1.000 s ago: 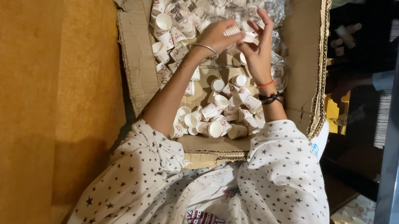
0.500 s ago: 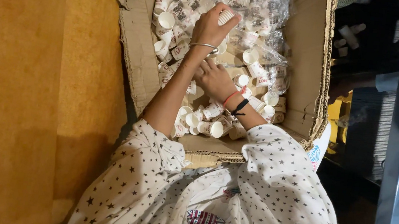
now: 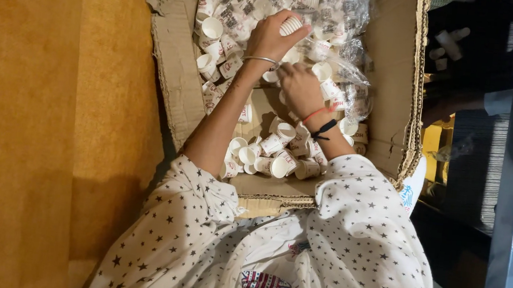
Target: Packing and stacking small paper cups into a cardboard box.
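Left hand (image 3: 270, 36) curls round a short stack of small white paper cups (image 3: 291, 24), while right hand (image 3: 300, 88) presses down, fingers bunched, among loose cups (image 3: 271, 155) (grasp indeterminate) in the open brown cardboard box (image 3: 176, 83), handy for gathering.

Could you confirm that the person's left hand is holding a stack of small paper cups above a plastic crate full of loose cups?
Not quite: it is a cardboard box, not a plastic crate, as the head view shows. The left hand does hold a stack of small paper cups above the loose cups inside it.
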